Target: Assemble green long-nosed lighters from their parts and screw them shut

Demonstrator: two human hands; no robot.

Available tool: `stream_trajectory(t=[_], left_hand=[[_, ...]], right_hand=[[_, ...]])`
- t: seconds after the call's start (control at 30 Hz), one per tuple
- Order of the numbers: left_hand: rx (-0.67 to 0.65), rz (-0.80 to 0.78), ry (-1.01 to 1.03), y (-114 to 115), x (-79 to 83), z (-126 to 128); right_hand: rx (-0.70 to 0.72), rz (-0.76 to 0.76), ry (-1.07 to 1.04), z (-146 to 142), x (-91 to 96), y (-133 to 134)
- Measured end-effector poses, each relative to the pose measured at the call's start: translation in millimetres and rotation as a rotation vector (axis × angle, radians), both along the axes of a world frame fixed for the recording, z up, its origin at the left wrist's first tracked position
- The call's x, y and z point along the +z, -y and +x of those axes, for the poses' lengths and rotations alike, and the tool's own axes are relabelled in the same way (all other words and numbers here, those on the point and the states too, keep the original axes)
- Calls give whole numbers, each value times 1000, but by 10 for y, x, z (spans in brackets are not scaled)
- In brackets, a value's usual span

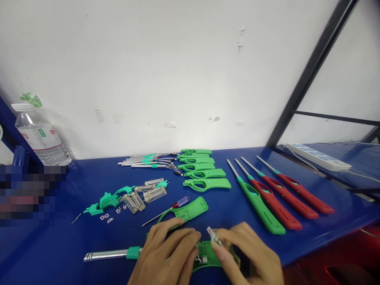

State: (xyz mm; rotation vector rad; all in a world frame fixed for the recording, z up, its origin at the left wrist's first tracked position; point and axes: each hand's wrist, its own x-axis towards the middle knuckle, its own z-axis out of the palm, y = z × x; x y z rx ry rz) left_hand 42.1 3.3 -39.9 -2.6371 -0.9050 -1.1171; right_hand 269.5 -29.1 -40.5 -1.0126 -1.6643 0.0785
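Observation:
My left hand (pixel 168 253) is closed over an opened long-nosed gas lighter, whose metal tube (pixel 108 254) points left. Its green handle shell (pixel 209 253) shows to the right of my fingers, with thin wires and a small pale part inside. Just above that shell, my right hand (pixel 252 251) pinches a small clear fuel tank (pixel 219 238) with a pale pinkish tab at its tip. Behind my left hand lies another green shell half (pixel 194 209), beside a screwdriver (pixel 180 202) with a purple and red handle.
Several green shells (pixel 208 183) and metal tubes with wires (pixel 148 166) lie by the wall. Clear tanks (pixel 156 194), teal pieces (pixel 109 200) and tiny tabs (pixel 110 220) sit left. Whole lighters (pixel 276 204) lie right. A water bottle (pixel 43 136) and power strip (pixel 319 157) stand farther out.

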Motion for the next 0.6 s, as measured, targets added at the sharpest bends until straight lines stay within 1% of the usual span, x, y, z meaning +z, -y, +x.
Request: stream_trajectory(t=[0.3, 0.47, 0.6], left_hand=[[-14, -30, -37, -12, -48, -5], [-60, -24, -29, -5, 1, -24], [-67, 20, -9, 3, 35, -38]], right_hand=[[0, 5, 85, -9, 9, -12], [6, 16, 108, -4, 17, -9], [7, 9, 119, 7, -8, -18]])
